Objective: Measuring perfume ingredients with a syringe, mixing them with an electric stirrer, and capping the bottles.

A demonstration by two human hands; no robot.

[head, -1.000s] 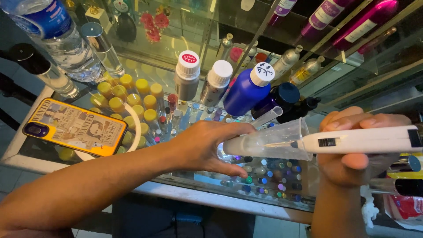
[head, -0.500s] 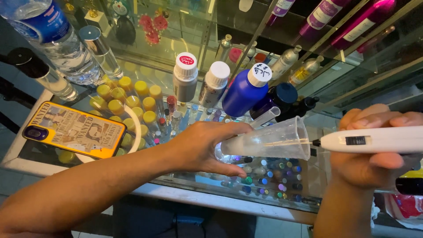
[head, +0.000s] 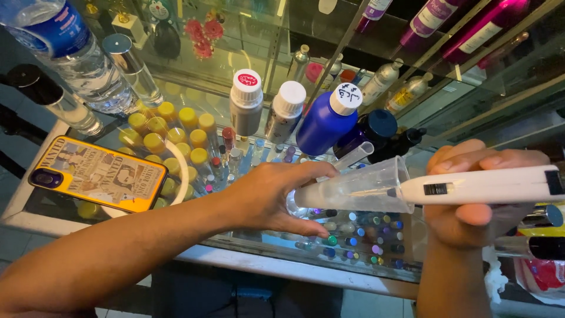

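Cup (head: 359, 191), clear and tipped on its side, sat over the glass counter (head: 265, 250), pinched in the left hand (head: 276, 197). The right hand (head: 471, 200) wrapped tight around a white pen tool (head: 488, 185), its tip inside the cup. The stirring looked unfinished.

A perfume shop counter — glass display case (head: 376, 277), shelved bottles (head: 447, 17), rows of small coloured vials (head: 359, 235).
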